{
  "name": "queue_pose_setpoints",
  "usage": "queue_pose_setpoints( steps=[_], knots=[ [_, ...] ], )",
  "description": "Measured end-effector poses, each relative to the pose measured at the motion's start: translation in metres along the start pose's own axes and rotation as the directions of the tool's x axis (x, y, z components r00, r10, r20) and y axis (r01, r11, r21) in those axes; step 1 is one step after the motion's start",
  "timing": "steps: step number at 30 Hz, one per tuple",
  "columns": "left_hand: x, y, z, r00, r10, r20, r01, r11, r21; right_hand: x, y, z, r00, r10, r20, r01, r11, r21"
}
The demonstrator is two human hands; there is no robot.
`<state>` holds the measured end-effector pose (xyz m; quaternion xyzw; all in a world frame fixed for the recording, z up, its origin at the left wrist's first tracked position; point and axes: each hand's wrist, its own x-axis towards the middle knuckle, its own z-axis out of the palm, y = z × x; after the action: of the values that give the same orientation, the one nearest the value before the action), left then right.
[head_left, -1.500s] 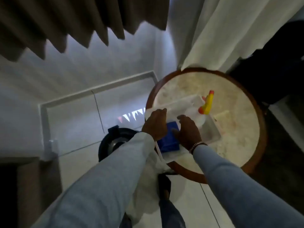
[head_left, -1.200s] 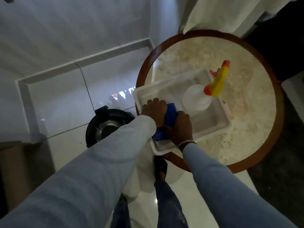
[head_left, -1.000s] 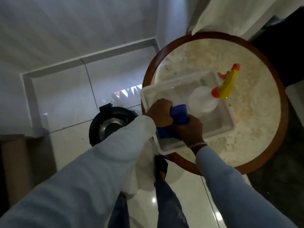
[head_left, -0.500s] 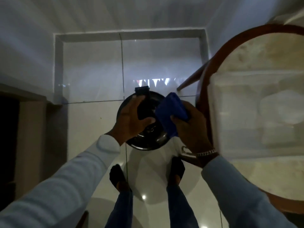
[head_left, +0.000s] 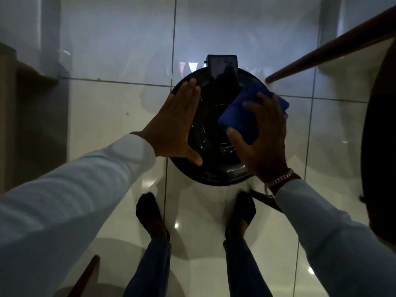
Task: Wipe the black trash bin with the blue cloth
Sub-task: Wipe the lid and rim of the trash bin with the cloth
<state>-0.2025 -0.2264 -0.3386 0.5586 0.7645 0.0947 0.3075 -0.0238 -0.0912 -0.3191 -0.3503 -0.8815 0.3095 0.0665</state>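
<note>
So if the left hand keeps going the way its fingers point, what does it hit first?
Probably the round black trash bin's far rim; the left hand lies flat along its left side, depth unclear.

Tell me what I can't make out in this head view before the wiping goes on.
- Black trash bin: its side walls are hidden under its own lid from above.
- Blue cloth: partly covered by the right hand; contact with the lid is unclear.
- Left hand: flat and open, but whether it touches the bin cannot be told.
- Table: cut off by the right edge.
</note>
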Motion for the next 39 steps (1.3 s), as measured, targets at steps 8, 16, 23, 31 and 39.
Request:
queue_pose_setpoints(
  steps=[8, 16, 23, 31, 39],
  knots=[
    [0.002, -0.009, 0.004, 1.000, 0.014, -0.014, -0.015, 0.999, -0.043, -0.002, 0.003, 0.040, 0.998, -0.016, -0.057, -0.003, 0.948, -0.318],
    [0.004, -0.010, 0.003, 1.000, 0.021, 0.013, -0.020, 0.999, -0.037, 0.006, 0.009, 0.037, 0.963, 0.181, -0.201, -0.219, 0.958, -0.186],
    [0.004, -0.010, 0.006, 1.000, 0.017, -0.017, -0.019, 0.997, -0.075, -0.035, 0.019, 0.044, 0.984, -0.175, 0.021, 0.169, 0.904, -0.392],
    [0.004, -0.013, 0.009, 0.999, 0.032, -0.030, -0.034, 0.999, -0.043, 0.008, -0.012, 0.060, 0.957, 0.157, -0.242, -0.240, 0.899, -0.366],
    [0.003, -0.014, 0.008, 0.999, 0.050, -0.009, -0.050, 0.998, -0.039, -0.048, 0.026, 0.043, 0.991, -0.131, 0.005, 0.122, 0.907, -0.402]
  ],
)
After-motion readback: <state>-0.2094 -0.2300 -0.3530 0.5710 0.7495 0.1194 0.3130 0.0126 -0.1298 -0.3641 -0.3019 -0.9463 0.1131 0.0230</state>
